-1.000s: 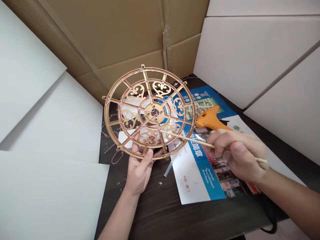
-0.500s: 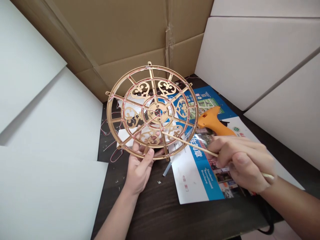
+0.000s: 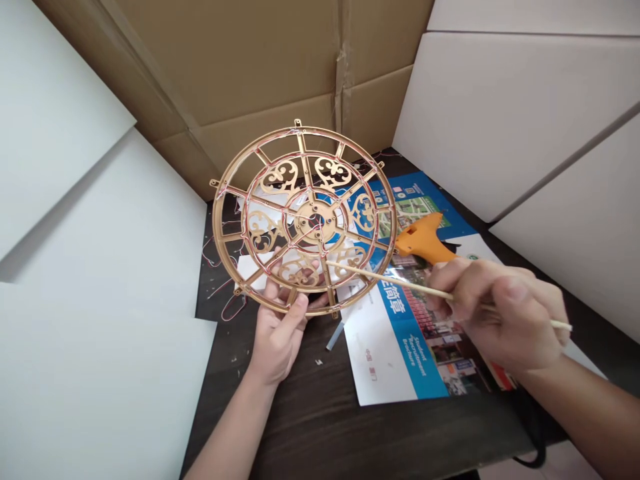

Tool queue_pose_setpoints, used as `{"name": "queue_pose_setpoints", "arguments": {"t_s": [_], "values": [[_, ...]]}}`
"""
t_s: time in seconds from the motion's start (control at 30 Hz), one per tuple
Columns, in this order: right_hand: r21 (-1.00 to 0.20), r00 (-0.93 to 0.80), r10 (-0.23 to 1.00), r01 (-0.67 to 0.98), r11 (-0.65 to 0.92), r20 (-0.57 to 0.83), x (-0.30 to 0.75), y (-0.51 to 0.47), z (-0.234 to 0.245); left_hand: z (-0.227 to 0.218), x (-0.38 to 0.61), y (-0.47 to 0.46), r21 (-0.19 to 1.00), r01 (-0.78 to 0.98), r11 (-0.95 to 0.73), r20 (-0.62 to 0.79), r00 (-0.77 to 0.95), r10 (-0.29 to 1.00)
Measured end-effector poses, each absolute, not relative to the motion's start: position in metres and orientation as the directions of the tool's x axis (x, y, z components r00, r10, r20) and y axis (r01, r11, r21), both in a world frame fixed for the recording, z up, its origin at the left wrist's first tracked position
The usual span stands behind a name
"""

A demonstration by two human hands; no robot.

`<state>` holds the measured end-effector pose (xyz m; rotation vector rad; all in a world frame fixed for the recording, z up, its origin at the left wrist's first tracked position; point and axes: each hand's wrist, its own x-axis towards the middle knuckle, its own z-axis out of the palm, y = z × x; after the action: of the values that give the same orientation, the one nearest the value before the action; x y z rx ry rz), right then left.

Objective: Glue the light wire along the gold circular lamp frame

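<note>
My left hand (image 3: 280,337) grips the near rim of a round gold openwork frame (image 3: 304,217), held tilted above a dark wooden table (image 3: 320,427). Thin red wire runs along the frame's spokes and rings. My right hand (image 3: 500,313) is closed on a thin wooden stick (image 3: 395,283), whose tip rests at a lower spoke of the frame, just right of the hub. An orange glue gun (image 3: 425,240) lies on a blue and white brochure (image 3: 400,347), behind my right hand.
White foam boards (image 3: 100,267) lean at the left and white boards (image 3: 505,120) at the right. Brown cardboard (image 3: 240,73) forms the back wall. Loose red wire (image 3: 227,310) and a small glue stick piece (image 3: 334,339) lie on the table under the frame.
My right hand has shifted slightly right and drawn back along the stick; the stick's tip stays at the lower spoke. The frame has barely moved.
</note>
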<state>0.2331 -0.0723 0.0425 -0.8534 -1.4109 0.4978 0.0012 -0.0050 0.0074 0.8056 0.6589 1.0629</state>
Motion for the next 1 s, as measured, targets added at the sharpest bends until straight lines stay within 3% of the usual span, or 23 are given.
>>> {"name": "queue_pose_setpoints", "arguments": {"t_s": [0.27, 0.43, 0.87, 0.93, 1.0], "values": [[-0.657, 0.027, 0.69, 0.334, 0.675, 0.723, 0.228, -0.076, 0.029, 0.009, 0.001, -0.005, 0.867, -0.439, 0.238, -0.077, 0.353, 0.933], [-0.668, 0.038, 0.708, 0.368, 0.647, 0.706, 0.227, -0.079, 0.034, 0.009, 0.001, -0.005, 0.87, -0.434, 0.236, -0.072, 0.361, 0.93], [-0.784, 0.066, 0.785, 0.149, 0.603, 0.616, 0.237, -0.077, 0.042, 0.008, 0.001, -0.005, 0.846, -0.472, 0.246, -0.071, 0.358, 0.931], [-0.724, 0.091, 0.73, 0.259, 0.639, 0.677, 0.241, -0.073, 0.042, 0.008, 0.001, -0.005, 0.847, -0.472, 0.245, -0.073, 0.352, 0.933], [-0.535, 0.107, 0.567, 0.506, 0.677, 0.817, 0.243, -0.069, 0.043, 0.009, 0.001, -0.006, 0.844, -0.476, 0.245, -0.074, 0.349, 0.934]]}}
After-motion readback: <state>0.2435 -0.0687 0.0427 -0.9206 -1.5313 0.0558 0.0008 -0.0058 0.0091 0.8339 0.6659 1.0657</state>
